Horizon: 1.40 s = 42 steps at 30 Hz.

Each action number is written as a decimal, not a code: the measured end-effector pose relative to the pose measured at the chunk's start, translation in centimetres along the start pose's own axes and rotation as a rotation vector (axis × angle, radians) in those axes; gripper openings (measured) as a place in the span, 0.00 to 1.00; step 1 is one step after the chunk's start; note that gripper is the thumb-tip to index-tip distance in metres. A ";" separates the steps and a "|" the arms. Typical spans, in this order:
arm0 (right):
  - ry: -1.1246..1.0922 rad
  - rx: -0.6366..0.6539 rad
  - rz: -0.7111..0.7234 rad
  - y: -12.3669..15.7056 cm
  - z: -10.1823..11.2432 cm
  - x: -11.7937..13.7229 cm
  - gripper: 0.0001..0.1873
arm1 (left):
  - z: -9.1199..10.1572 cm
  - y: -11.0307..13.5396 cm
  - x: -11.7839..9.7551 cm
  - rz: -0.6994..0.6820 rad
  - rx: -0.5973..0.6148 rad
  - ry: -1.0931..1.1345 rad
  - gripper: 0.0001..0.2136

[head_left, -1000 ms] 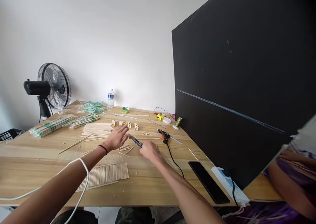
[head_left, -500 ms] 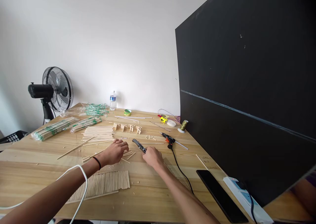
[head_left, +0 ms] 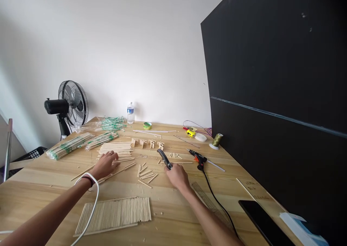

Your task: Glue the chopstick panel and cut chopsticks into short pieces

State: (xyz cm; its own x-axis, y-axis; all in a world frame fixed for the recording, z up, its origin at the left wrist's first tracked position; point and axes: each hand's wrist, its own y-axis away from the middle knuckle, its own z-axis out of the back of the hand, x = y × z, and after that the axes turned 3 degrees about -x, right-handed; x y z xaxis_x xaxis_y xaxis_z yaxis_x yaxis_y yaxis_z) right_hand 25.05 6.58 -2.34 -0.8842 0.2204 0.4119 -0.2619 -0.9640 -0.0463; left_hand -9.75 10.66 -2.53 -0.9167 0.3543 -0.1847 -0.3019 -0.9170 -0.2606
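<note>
My right hand (head_left: 177, 176) is closed around a dark-handled utility knife (head_left: 164, 158), which points up and to the left above the table. My left hand (head_left: 105, 165) reaches over the near edge of a pile of long thin wooden sticks (head_left: 116, 147). Its fingers are bent but apart, and nothing shows in them; the fingertips are partly hidden. Several short cut stick pieces (head_left: 146, 174) lie scattered between the hands. Closer to me rests a flat panel of sticks laid side by side (head_left: 116, 211). A white cable (head_left: 94, 202) loops over my left wrist.
Small stick assemblies (head_left: 152, 144) stand behind the knife. To the right are a glue gun (head_left: 200, 159), its cord, a clear ruler (head_left: 208, 199), a thread spool (head_left: 217, 140) and a black phone-like slab (head_left: 264, 220). Wrapped stick bundles (head_left: 70, 144), a bottle (head_left: 130, 114) and a fan (head_left: 72, 103) are farther left.
My left hand has moved left, away from the short pieces to the long sticks, uncovering the pieces. The knife stays in my right hand. The view has shifted.
</note>
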 end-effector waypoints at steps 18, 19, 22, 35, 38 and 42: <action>-0.407 -0.210 0.137 -2.5 -2.1 0.8 0.22 | -2.2 -1.6 -0.5 0.018 -0.003 -0.009 0.05; -0.430 -0.230 0.151 -2.4 -2.3 0.6 0.23 | -2.4 -1.8 -0.3 0.016 0.001 -0.019 0.05; -0.506 -0.288 0.181 -1.8 -2.6 0.1 0.26 | -3.0 -2.2 -0.1 -0.006 0.013 -0.042 0.06; -0.800 -0.196 0.344 1.4 -1.7 0.9 0.25 | -1.5 -2.0 -0.2 -0.006 0.067 -0.048 0.08; -0.828 -0.192 0.338 2.0 -1.2 1.2 0.25 | -1.5 -1.8 -0.5 0.001 0.085 -0.059 0.08; -0.827 -0.147 0.368 2.2 -0.9 1.0 0.26 | -1.7 -1.9 -0.7 0.032 0.096 -0.070 0.07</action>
State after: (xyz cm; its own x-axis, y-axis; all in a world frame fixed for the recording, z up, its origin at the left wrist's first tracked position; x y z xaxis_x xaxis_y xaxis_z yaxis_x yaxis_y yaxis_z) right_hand 23.23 4.83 -2.89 -0.3779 -0.3283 0.8657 -0.1154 -0.9110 -0.3958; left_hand -8.05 12.47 -3.55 -0.9412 0.3141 -0.1242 -0.2929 -0.9422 -0.1628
